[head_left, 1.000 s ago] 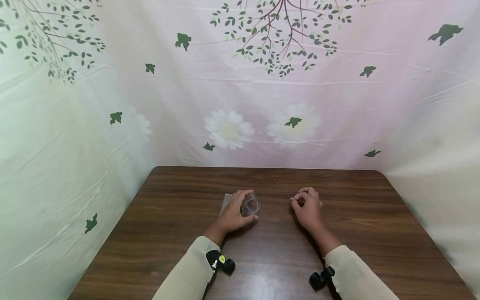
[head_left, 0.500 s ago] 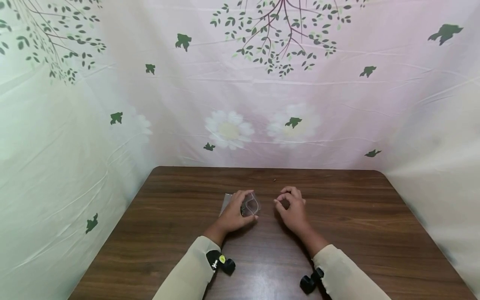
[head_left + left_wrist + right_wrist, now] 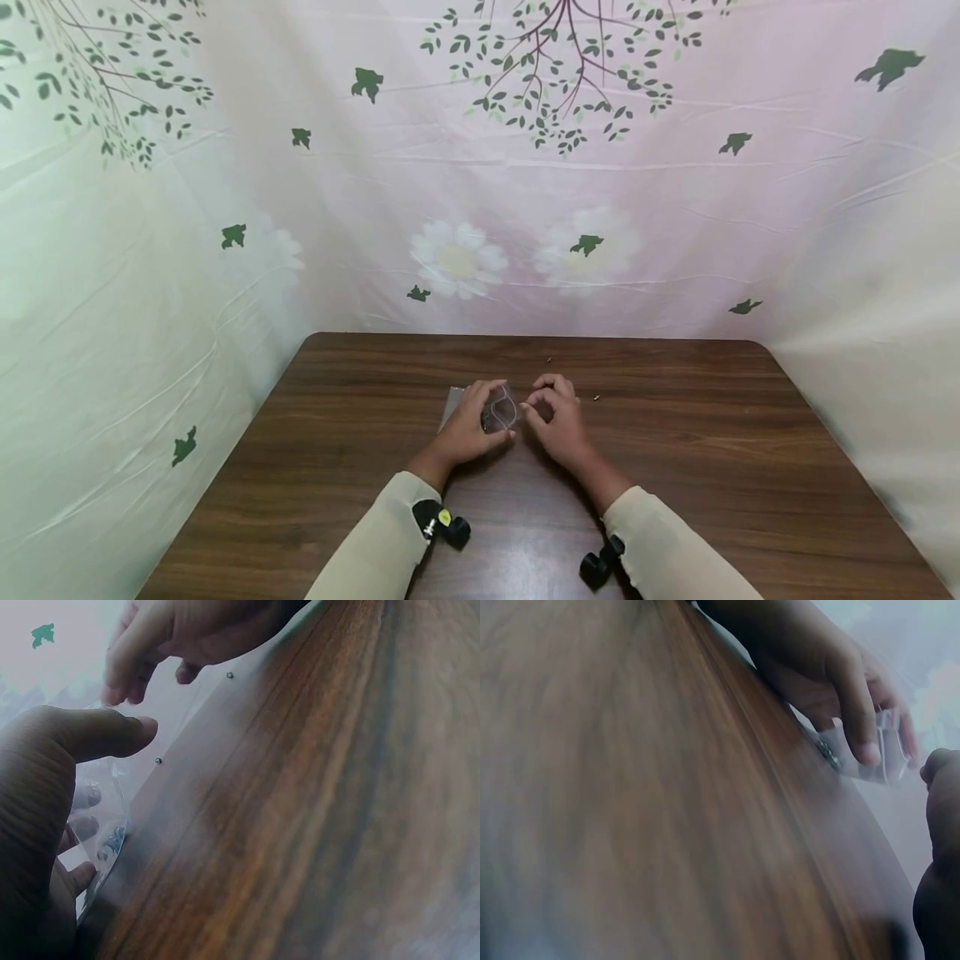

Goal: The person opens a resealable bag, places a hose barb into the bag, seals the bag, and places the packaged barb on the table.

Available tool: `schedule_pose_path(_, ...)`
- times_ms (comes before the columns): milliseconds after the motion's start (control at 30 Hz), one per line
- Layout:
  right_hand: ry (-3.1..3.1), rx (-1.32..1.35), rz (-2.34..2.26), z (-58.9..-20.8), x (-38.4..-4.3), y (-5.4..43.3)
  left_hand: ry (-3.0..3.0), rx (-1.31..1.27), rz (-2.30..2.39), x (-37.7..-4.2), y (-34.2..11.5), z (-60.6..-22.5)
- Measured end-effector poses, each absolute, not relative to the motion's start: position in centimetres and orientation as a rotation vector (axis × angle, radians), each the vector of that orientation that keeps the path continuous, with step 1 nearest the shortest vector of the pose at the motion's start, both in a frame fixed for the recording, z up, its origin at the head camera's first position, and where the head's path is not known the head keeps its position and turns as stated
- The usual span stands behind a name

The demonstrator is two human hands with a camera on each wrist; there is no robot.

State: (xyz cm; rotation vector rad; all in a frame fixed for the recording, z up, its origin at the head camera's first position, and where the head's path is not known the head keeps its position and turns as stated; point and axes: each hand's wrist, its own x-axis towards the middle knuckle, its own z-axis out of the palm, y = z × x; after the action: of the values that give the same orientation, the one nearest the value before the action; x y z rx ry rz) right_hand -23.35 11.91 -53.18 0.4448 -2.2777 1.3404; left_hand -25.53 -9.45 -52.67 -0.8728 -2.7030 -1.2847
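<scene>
My left hand (image 3: pixel 468 425) grips a clear plastic zip bag (image 3: pixel 504 408) near the middle of the table, its thumb and fingers spread around the bag's mouth. Several small shiny metal pieces (image 3: pixel 114 841) lie in the bottom of the bag. Close beside the mouth is my right hand (image 3: pixel 558 421), thumb and index finger pinched together. A tiny light speck shows at those fingertips, too small to make out. Two loose metal pieces lie on the wood: one (image 3: pixel 597 397) right of the right hand, the other (image 3: pixel 549 360) farther back.
The brown wooden table (image 3: pixel 712 433) runs back to a printed cloth backdrop (image 3: pixel 660 192) with leaves, birds and flowers. Cloth also hangs at both sides. Each wrist wears a small black camera.
My right hand has moved left across the table to the bag, fingers still pinched. One loose metal piece has come into sight where that hand was. The left hand and bag stay in place.
</scene>
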Motion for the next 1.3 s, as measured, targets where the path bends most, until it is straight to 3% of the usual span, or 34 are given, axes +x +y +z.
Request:
schedule_pose_path(433, -2.275, 0.478, 1.346, -53.8, -23.4, 11.2, -2.701, -0.878, -1.274, -25.6, -9.5, -52.9)
schedule_pose_path(1300, -2.209, 0.355, 1.195, -54.1, -24.3, 16.7, -2.685, -0.870, -1.279, -25.9, -9.4, -52.9)
